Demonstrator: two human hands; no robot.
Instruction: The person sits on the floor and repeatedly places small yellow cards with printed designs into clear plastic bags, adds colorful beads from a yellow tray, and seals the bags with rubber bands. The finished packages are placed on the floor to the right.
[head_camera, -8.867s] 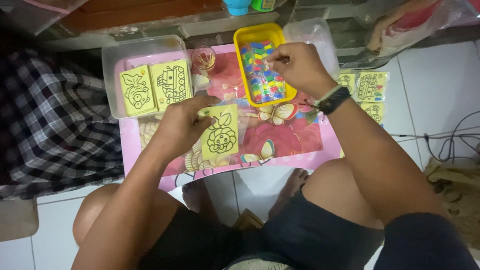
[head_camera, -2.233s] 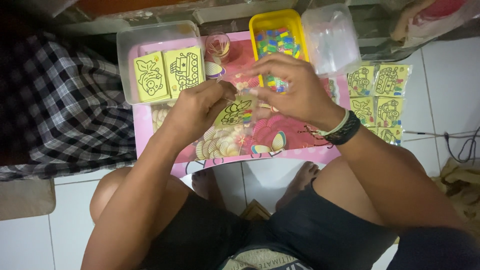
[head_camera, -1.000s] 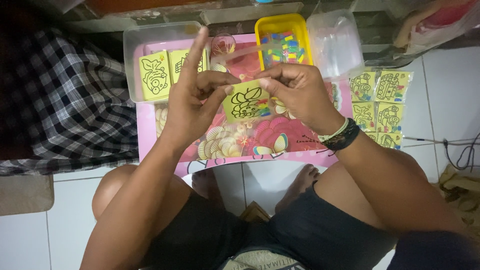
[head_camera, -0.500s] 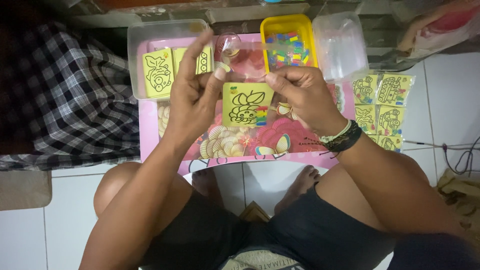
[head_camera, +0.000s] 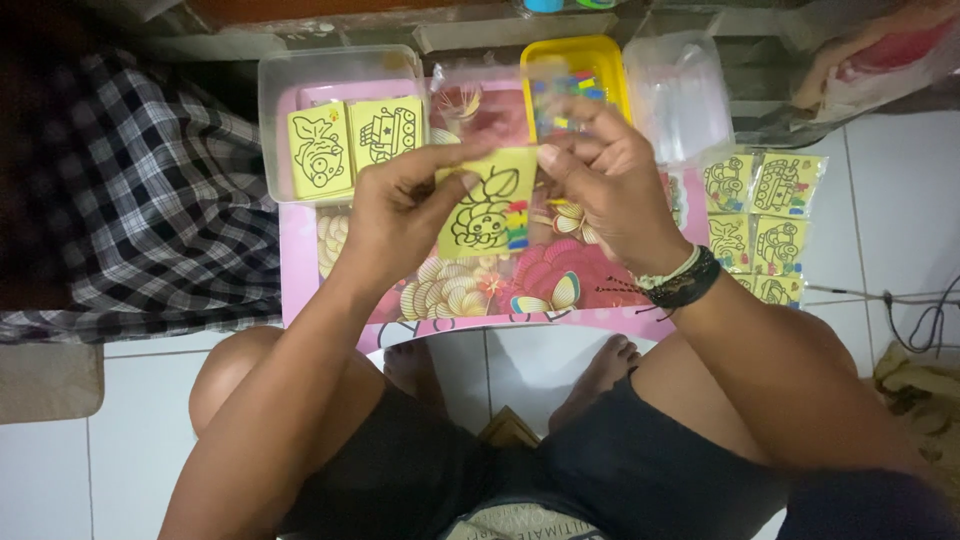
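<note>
Head view: yellow picture card (head_camera: 488, 205) pinched between left hand (head_camera: 395, 215) and right hand (head_camera: 610, 190) above pink table (head_camera: 300, 260).

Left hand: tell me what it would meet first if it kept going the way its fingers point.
The left hand points right along the yellow picture card; it would likely meet the right hand's fingertips first, though depth is unclear.

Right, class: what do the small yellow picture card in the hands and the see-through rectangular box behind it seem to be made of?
Small yellow picture card: probably thin matte card or paper, flat with black printed outlines. See-through rectangular box: looks like clear, glossy plastic; the cards inside show through its walls.
</note>
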